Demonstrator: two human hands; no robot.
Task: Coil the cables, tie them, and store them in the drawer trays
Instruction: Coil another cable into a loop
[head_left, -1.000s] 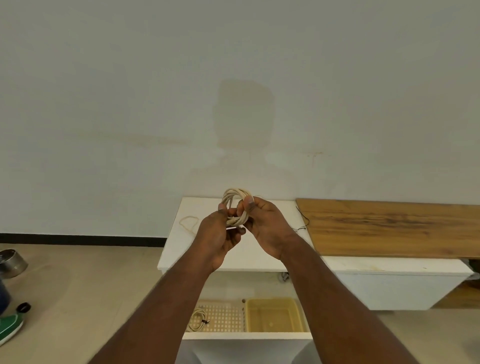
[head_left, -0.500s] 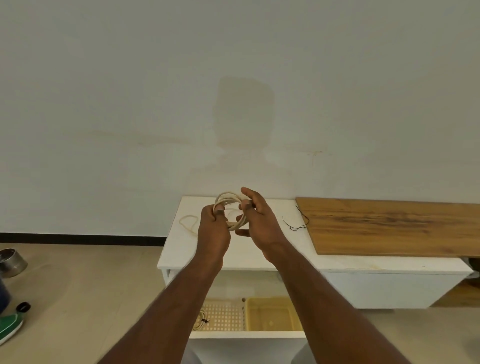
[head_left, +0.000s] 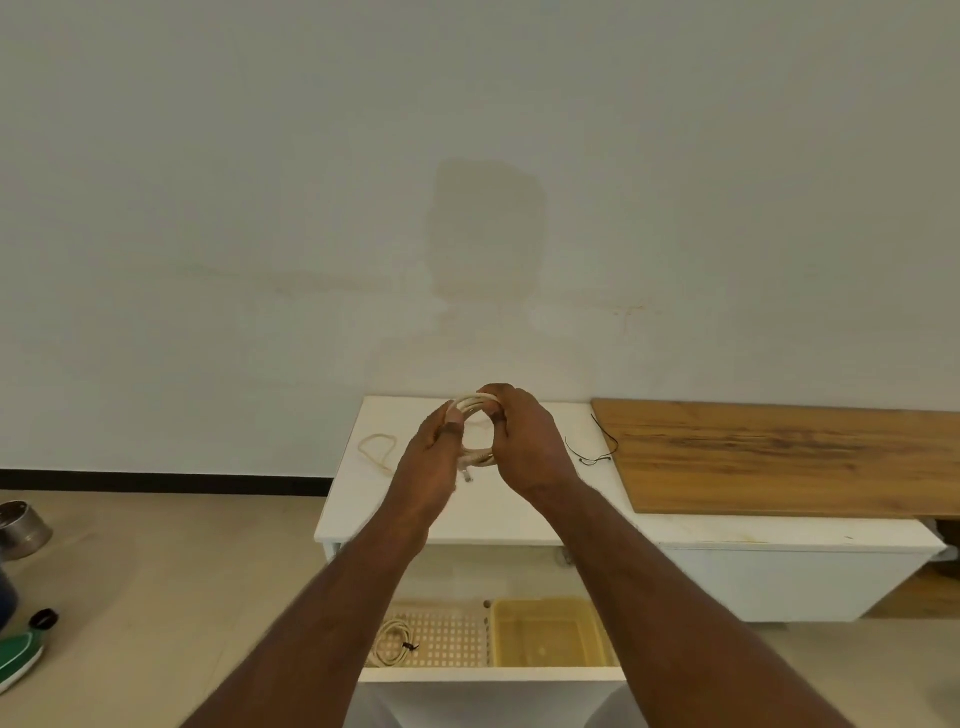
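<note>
both sets of fingers are curling round a cream cable coil held up over the white worktop, not tied as far as i can tell. one tied coil is sitting in the perforated drawer tray, the yellow tray looks empty, and a loose cream cable plus a thin black tie are waiting on the worktop. the hands are hiding most of the coil and its plug end's blurry.

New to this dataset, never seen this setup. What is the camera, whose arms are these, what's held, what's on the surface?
No machine here: a person wears a wide-angle camera on the head, looking forward and down, so the two bare arms are their own. The left hand and right hand both grip a coiled cream cable above a white cabinet top. On that top lie a loose cream cord loop, a thin black tie wire and a brown wooden board. Below, an open drawer holds a perforated beige tray with a tied cable coil, and a yellow plastic tray.
</note>
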